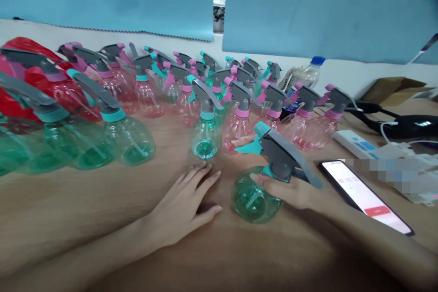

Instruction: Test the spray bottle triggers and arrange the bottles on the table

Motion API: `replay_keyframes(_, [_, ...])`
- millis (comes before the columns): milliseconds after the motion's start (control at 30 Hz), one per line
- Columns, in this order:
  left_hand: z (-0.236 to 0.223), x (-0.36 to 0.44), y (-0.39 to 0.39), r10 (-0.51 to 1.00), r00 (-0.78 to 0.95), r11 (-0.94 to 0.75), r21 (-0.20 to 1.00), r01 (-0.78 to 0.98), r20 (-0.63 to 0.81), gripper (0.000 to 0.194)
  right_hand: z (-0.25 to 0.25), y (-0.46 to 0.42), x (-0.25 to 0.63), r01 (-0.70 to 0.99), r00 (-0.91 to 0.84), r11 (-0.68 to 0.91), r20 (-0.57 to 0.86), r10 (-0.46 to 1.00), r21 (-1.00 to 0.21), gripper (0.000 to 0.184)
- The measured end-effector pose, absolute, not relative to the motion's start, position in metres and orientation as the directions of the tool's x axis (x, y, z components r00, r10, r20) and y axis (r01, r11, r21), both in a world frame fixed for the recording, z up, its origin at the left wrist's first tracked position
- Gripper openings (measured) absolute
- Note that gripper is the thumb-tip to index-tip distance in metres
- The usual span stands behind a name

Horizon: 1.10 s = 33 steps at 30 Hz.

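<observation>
My right hand (290, 191) grips a green spray bottle (251, 198) by its neck, the bottle tilted above or on the table. Its grey and turquoise trigger head points to the left. Flat on the wooden table (164, 255) rests my left hand (185, 200), fingers spread, holding nothing. Just beyond its fingertips stands another green spray bottle (207, 139). To the left are several green spray bottles with turquoise collars, one of them a clear green bottle (128, 139). Behind my right hand, pink spray bottles (237, 127) with pink collars stand in a row.
A phone (366, 196) with a lit timer screen lies at the right, near a white power strip (356, 143) and cables. Behind are a clear bottle with a blue cap (310, 73) and a cardboard box (393, 91). A red bag (20, 86) sits at the far left.
</observation>
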<state>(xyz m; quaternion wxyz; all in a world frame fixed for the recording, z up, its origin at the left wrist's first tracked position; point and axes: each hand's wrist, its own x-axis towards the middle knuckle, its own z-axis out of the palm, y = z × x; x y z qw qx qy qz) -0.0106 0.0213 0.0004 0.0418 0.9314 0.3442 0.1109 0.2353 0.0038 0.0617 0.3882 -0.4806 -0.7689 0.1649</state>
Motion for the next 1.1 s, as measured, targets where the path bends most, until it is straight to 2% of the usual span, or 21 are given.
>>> replay_keyframes(133, [0.001, -0.011, 0.021, 0.647, 0.742, -0.763, 0.151, 0.629, 0.178, 0.061, 0.074, 0.003, 0.229, 0.507, -0.254, 0.519, 0.456, 0.853, -0.688, 0.005])
replay_keyframes(400, [0.002, -0.01, 0.021, 0.644, 0.745, -0.765, 0.149, 0.626, 0.174, 0.059, 0.073, 0.004, 0.228, 0.335, -0.313, 0.513, 0.421, 0.852, -0.79, 0.044])
replay_keyframes(633, [0.0, -0.01, 0.021, 0.646, 0.743, -0.764, 0.157, 0.626, 0.175, 0.059, 0.068, 0.006, 0.23, 0.304, -0.305, 0.503, 0.417, 0.856, -0.809, 0.048])
replay_keyframes(733, [0.002, -0.01, 0.021, 0.645, 0.745, -0.764, 0.165, 0.624, 0.172, 0.058, 0.07, 0.005, 0.23, 0.341, -0.308, 0.507, 0.416, 0.856, -0.791, 0.043])
replay_keyframes(967, [0.004, -0.01, 0.017, 0.656, 0.742, -0.755, 0.153, 0.638, 0.141, 0.06, 0.069, 0.002, 0.24, 0.557, -0.41, 0.478, 0.276, 0.869, -0.679, 0.026])
replay_keyframes(1100, [0.004, -0.009, 0.017, 0.659, 0.738, -0.751, 0.159, 0.64, 0.141, 0.06, 0.063, -0.001, 0.244, 0.611, -0.353, 0.449, 0.284, 0.892, -0.652, 0.022])
